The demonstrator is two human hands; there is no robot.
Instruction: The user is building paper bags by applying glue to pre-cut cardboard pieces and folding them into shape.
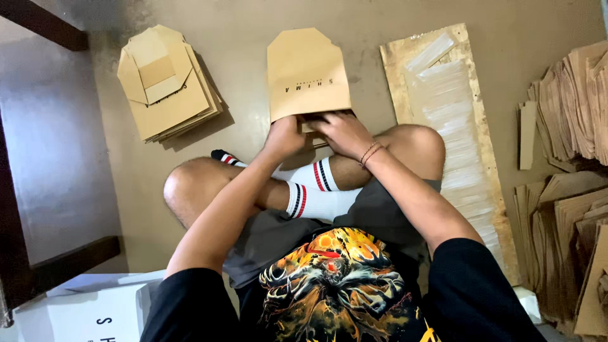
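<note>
On the brown floor [253,57], both hands' fingers grip a kraft bag [307,73] between a folded stack [168,88] and a strip-covered board [443,126]

Dull brown floor [253,38], dark wooden furniture frame [44,28] at left, dim light.

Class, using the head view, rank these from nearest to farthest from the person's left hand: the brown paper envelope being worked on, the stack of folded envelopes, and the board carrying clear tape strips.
1. brown paper envelope: touching the left hand, straight ahead.
2. board with tape strips: to the right, beyond the right hand.
3. stack of folded envelopes: upper left, roughly as far; too close to call.
</note>
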